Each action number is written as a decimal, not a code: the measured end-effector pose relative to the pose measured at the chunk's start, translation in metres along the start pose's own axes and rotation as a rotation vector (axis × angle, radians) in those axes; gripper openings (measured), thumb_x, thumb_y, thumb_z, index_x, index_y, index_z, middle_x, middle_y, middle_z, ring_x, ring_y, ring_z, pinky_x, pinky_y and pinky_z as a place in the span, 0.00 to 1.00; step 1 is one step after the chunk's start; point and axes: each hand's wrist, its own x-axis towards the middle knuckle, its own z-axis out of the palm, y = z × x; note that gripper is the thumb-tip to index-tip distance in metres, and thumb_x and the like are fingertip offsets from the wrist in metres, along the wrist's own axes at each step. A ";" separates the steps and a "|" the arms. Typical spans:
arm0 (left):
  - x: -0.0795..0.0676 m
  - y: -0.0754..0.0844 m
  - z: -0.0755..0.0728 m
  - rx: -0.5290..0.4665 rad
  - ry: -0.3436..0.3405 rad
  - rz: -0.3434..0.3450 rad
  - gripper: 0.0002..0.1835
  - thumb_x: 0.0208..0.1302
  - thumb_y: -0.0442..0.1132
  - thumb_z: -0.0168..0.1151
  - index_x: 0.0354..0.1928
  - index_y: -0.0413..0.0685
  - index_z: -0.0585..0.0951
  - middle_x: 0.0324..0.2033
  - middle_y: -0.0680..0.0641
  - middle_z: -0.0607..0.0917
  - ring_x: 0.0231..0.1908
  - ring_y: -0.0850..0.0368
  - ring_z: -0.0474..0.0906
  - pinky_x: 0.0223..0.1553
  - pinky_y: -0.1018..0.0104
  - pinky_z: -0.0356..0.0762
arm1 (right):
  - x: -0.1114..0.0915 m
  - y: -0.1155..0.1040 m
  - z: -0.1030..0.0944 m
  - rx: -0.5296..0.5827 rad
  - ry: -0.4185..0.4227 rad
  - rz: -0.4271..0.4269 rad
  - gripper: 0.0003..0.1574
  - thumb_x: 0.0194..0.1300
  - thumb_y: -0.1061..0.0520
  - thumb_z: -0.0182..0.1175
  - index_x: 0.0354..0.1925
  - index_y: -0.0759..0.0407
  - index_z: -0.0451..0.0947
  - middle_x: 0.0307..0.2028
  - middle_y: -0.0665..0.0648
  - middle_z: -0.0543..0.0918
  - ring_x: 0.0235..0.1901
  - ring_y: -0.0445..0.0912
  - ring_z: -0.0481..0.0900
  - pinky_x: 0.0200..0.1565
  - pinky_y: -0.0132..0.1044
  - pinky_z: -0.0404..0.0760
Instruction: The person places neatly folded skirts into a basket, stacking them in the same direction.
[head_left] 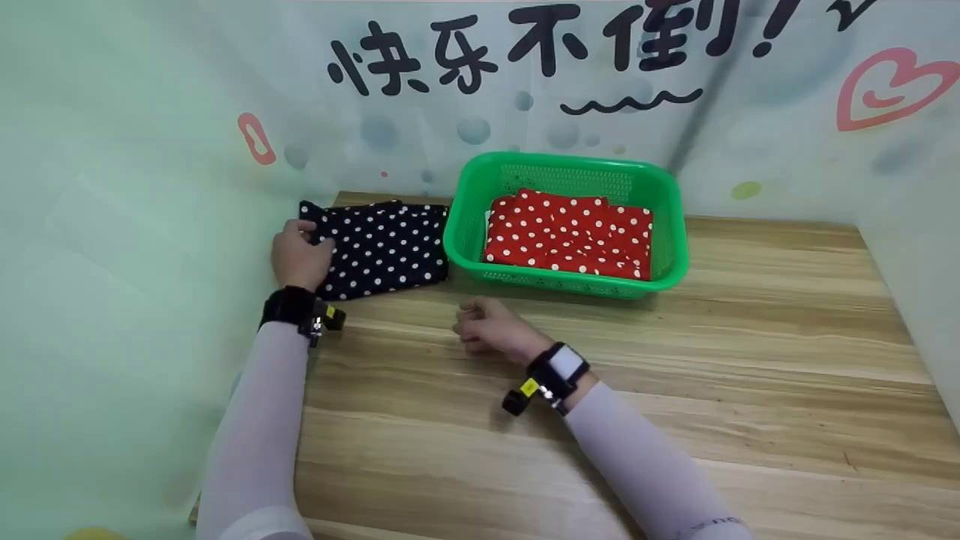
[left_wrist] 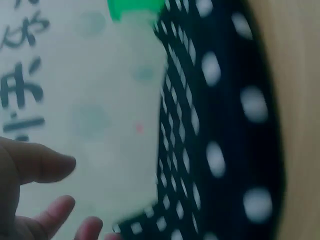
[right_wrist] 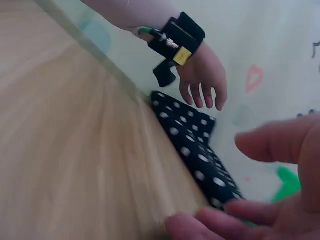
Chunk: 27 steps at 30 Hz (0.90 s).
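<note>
Fingers [left_wrist: 56, 212] empty on both sides, dark dotted cloth [head_left: 386, 251] at back-left corner of bench [head_left: 787, 337]

Cloth is folded, white dots, lying along the back edge. Its right end meets or nearly meets the green basket [head_left: 566, 282]; can't tell if they touch. Left hand [head_left: 302, 255] is at the cloth's left end, thumb and fingers apart, gripping nothing; contact unclear. Right hand [head_left: 493, 325] is in front of the basket's front-left corner, fingers loosely bent, thumb apart, holding nothing. Basket sits mid back edge of bench, red dotted cloth [head_left: 570, 234] folded inside. Black wristbands [head_left: 287, 307] with small cameras [head_left: 515, 403] on both wrists, pale sleeves [head_left: 259, 420] behind them. Backdrop [head_left: 502, 124] with black lettering [head_left: 394, 64] behind the back edge.
</note>
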 end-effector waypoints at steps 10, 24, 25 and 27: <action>0.004 -0.022 -0.006 0.225 -0.224 -0.057 0.46 0.65 0.47 0.68 0.76 0.29 0.59 0.59 0.27 0.80 0.55 0.34 0.80 0.48 0.49 0.81 | 0.047 -0.004 0.041 -0.008 0.179 -0.138 0.53 0.71 0.62 0.66 0.85 0.53 0.52 0.80 0.67 0.61 0.36 0.42 0.81 0.42 0.33 0.85; -0.011 -0.028 -0.019 0.284 -0.399 -0.035 0.54 0.54 0.33 0.77 0.80 0.33 0.55 0.69 0.24 0.73 0.66 0.29 0.74 0.65 0.40 0.78 | 0.057 -0.005 0.038 -0.049 0.322 -0.074 0.35 0.73 0.51 0.68 0.70 0.67 0.71 0.54 0.65 0.85 0.39 0.51 0.88 0.41 0.38 0.90; -0.016 -0.029 -0.021 0.290 -0.414 -0.031 0.54 0.54 0.33 0.77 0.79 0.33 0.56 0.70 0.24 0.73 0.67 0.29 0.73 0.66 0.39 0.77 | 0.055 -0.004 0.038 -0.064 0.314 -0.053 0.31 0.73 0.51 0.68 0.65 0.67 0.74 0.52 0.64 0.85 0.37 0.51 0.88 0.39 0.38 0.90; -0.031 -0.032 -0.027 0.297 -0.439 -0.017 0.52 0.55 0.34 0.78 0.78 0.34 0.59 0.70 0.24 0.73 0.67 0.29 0.73 0.67 0.38 0.76 | 0.050 -0.001 0.038 -0.074 0.278 -0.025 0.23 0.71 0.55 0.69 0.57 0.67 0.77 0.49 0.63 0.86 0.34 0.52 0.89 0.36 0.40 0.91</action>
